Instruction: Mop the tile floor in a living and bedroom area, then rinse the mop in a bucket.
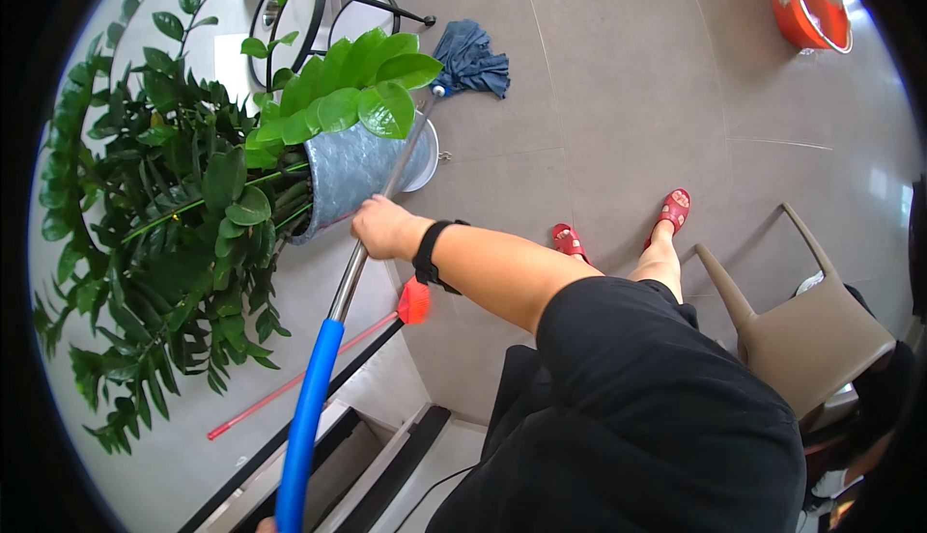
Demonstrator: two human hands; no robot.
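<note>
My right hand [384, 227] grips the metal shaft of a mop [403, 164], and a black band is on that wrist. The shaft slants past a grey marbled planter [355, 167]. On the floor beyond, the blue-grey mop head [471, 59] lies spread near the legs of a black-framed stand. Toward me the handle becomes a blue grip sleeve [311, 417]. Only a sliver of my left hand [266, 525] shows at the bottom edge, against the blue sleeve; the rest is cut off. Large green leaves [347, 91] of the potted plant overhang the planter beside the shaft.
An orange bucket [800, 8] stands on the tiled floor [630, 84] at the far right. A beige chair [804, 337] is to my right. A red-handled brush [413, 301] leans by the wall at left. Below it is a black-and-white open-topped fixture [427, 424].
</note>
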